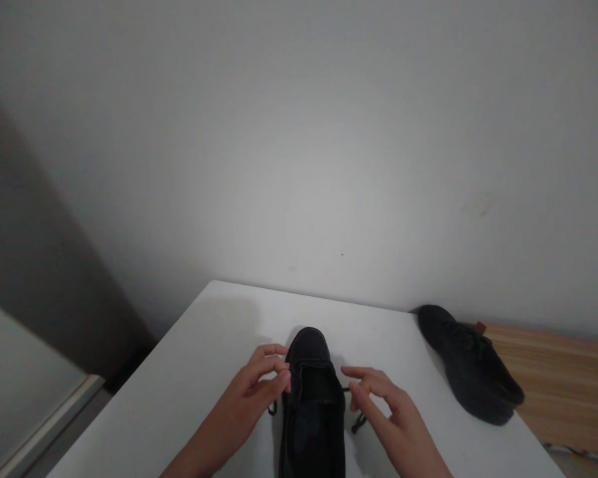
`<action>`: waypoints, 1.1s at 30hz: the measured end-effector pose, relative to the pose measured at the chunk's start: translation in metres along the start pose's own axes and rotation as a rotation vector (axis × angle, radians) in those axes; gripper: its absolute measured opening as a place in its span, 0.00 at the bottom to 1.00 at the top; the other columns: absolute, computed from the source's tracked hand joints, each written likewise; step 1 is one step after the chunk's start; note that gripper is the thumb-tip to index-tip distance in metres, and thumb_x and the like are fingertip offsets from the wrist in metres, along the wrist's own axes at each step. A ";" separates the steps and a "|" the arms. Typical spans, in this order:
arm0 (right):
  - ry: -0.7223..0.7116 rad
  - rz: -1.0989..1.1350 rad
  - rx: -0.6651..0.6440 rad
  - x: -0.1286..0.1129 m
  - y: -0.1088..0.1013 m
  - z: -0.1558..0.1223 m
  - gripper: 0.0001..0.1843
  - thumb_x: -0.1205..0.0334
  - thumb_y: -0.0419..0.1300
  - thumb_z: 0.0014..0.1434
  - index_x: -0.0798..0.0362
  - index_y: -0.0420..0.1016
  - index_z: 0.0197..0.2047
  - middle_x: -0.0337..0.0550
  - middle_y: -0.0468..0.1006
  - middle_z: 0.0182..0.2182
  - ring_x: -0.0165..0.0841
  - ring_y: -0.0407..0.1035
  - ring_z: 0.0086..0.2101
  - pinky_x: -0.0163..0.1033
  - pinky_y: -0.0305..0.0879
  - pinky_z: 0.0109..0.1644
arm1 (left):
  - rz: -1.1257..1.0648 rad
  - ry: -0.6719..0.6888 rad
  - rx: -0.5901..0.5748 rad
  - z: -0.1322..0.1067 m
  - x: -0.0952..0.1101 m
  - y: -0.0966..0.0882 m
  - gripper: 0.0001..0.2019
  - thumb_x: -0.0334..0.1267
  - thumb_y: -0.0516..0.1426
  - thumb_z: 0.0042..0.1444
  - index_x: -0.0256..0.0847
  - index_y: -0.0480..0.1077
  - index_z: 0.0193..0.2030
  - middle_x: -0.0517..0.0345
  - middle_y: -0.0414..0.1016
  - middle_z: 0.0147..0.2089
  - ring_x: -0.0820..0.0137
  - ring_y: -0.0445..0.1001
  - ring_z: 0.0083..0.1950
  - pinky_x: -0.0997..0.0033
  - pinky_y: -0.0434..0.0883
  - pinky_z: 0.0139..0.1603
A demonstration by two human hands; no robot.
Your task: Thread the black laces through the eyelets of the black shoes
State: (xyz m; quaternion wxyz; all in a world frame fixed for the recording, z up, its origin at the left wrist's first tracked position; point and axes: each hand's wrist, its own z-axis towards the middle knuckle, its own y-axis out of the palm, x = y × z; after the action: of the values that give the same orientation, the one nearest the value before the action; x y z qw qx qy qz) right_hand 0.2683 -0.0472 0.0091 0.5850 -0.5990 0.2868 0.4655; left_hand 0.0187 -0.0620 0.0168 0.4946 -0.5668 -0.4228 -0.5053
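You have a black lace-up shoe [315,431] in front of you on the white table [229,332], its toe pointing away toward the pale wall [299,146] and its opening toward you, with the heel end cut off by the bottom of the view. Your left hand [259,384] is at the shoe's left side, fingers bent and thumb close to the fingertips; the grip there is nearly closed, but you cannot tell from this angle whether it has hold of anything. A dark loop of lace [272,408] hangs just below those fingers, beside the shoe. Your right hand [383,398] is on the other side, its grip pinched at the thumb on the black shoelace [347,390], which runs out from the shoe's right edge, while the index finger reaches forward. The lace end [359,423] dangles below that hand. Well to your right, a second black shoe [466,365] sits near the table's right edge, beside a wood-grain surface [553,378].
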 end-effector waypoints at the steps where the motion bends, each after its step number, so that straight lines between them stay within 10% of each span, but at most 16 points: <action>1: -0.024 -0.026 0.027 -0.004 0.000 0.001 0.25 0.41 0.56 0.63 0.50 0.74 0.24 0.50 0.81 0.39 0.44 0.73 0.45 0.47 0.66 0.53 | 0.019 0.015 0.031 0.000 0.003 -0.001 0.19 0.55 0.55 0.61 0.41 0.72 0.30 0.50 0.70 0.49 0.59 0.69 0.54 0.66 0.68 0.48; 5: -0.063 -0.033 0.000 -0.021 0.001 0.003 0.24 0.44 0.53 0.66 0.51 0.70 0.25 0.40 0.73 0.24 0.34 0.69 0.30 0.36 0.66 0.37 | 0.022 0.058 -0.015 -0.001 0.020 0.003 0.20 0.53 0.54 0.62 0.40 0.70 0.27 0.58 0.68 0.29 0.68 0.68 0.34 0.70 0.66 0.39; 17: -0.488 -0.009 0.015 -0.054 0.008 0.005 0.16 0.60 0.52 0.69 0.51 0.71 0.29 0.39 0.70 0.24 0.30 0.65 0.26 0.34 0.60 0.29 | 0.032 0.291 -0.292 0.003 0.042 0.025 0.14 0.43 0.56 0.64 0.40 0.77 0.31 0.56 0.69 0.35 0.69 0.71 0.39 0.72 0.67 0.42; 25: -0.387 0.054 -0.096 -0.034 0.017 0.016 0.13 0.64 0.56 0.65 0.47 0.75 0.51 0.46 0.79 0.45 0.37 0.72 0.46 0.41 0.67 0.52 | 0.101 0.370 -0.273 0.004 0.046 0.019 0.16 0.45 0.55 0.65 0.40 0.79 0.35 0.54 0.71 0.36 0.67 0.71 0.40 0.70 0.68 0.43; 33: -0.229 0.257 0.026 -0.029 0.015 0.025 0.11 0.54 0.60 0.64 0.50 0.79 0.35 0.43 0.80 0.33 0.36 0.73 0.37 0.38 0.69 0.43 | 0.044 0.358 -0.194 0.006 0.042 0.011 0.15 0.42 0.51 0.68 0.42 0.79 0.43 0.53 0.74 0.38 0.67 0.72 0.40 0.70 0.68 0.42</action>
State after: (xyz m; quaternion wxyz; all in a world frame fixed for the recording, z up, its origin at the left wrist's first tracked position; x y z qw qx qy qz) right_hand 0.2374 -0.0314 0.0313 0.5571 -0.4927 0.2985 0.5982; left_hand 0.0355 -0.0582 0.0566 0.5160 -0.5219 -0.2650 -0.6254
